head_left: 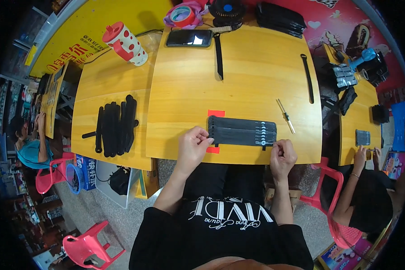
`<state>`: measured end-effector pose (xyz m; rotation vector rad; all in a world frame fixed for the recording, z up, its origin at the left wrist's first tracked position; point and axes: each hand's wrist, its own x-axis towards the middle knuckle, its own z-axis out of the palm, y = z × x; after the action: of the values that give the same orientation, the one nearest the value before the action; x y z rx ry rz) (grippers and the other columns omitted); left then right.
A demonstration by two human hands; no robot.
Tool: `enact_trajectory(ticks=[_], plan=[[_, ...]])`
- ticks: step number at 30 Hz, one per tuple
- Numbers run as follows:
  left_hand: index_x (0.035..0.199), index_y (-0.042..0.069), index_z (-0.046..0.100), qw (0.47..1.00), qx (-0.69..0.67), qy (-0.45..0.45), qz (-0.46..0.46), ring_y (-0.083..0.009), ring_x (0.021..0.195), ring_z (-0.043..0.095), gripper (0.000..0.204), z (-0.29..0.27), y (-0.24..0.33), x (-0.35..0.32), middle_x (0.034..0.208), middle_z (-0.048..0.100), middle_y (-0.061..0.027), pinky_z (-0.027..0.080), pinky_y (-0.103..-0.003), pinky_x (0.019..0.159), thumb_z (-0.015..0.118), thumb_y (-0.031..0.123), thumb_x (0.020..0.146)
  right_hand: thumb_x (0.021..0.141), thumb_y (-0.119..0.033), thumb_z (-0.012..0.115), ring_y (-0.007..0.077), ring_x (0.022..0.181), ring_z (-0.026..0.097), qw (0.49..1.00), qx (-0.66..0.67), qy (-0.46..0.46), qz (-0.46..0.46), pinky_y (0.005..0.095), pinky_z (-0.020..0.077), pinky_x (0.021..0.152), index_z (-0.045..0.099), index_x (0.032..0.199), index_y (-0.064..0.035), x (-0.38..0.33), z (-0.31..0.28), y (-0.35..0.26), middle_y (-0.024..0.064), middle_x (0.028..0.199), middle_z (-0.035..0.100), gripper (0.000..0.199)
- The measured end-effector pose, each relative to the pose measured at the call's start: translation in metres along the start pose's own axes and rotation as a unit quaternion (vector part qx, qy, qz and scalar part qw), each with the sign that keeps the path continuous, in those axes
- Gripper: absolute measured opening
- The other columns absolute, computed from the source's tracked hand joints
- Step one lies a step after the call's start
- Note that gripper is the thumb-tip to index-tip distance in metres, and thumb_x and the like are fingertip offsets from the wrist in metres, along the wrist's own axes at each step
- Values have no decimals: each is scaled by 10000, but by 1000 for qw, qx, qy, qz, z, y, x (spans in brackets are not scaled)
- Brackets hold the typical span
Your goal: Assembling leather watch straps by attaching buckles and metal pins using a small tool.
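Note:
A row of black cable straps (238,131) lies side by side near the table's front edge, with small white marks toward the right ends. Red tape (216,113) shows under the row's left side. At the left end of the nearest strap, my left hand (194,146) is closed in a pinch. My right hand (283,157) pinches at that strap's right end, its fingers curled. A thin white-handled tool (287,118) with a slim metal tip rests to the right of the row. Farther right lies a single loose black strap (307,78).
Bundled black straps (117,126) lie on the left table. A red-dotted cup (126,45) stands behind them. At the back are a phone (189,38), a hanging strap (218,56), a tape roll (182,15) and a black stack (281,19). Other people sit at tables on both sides.

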<state>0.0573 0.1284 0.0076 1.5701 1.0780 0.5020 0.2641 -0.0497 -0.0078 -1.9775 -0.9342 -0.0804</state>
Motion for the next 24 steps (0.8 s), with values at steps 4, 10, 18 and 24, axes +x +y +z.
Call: enact_trajectory(ticks=[4,10,18,24], plan=[[917,-30,642,948,190,96,236,-267,777,635,105,-16,-10,-12,853,643,-142,484,-345,653,672,40,845,796,92,598,245,590,551,996,-46,48,-52,339,431,526,617,847,8,-10,-4,0,128,711,553,101],[1294,28,582,843,357,-92,391,-374,1417,312,522,-16,4,-40,1473,457,-127,303,-512,1041,708,254,840,801,-423,699,288,1255,528,934,-158,-135,-290,425,403,922,563,1299,-36,-49,35,-68,150,1385,540,644],[1235,25,623,833,388,-77,387,-361,1347,402,461,-23,-8,-18,1395,545,-96,291,-489,1041,700,253,842,843,-188,692,334,1136,568,979,-134,-30,-152,431,413,894,593,1181,-10,-23,-26,14,188,1222,608,395],[1151,-3,642,881,239,45,406,-384,1208,513,361,-25,-25,-23,1296,593,-166,388,-468,1013,718,138,828,783,-63,653,393,884,628,950,-254,105,-144,464,500,801,613,1039,14,131,-36,61,190,925,644,270]])
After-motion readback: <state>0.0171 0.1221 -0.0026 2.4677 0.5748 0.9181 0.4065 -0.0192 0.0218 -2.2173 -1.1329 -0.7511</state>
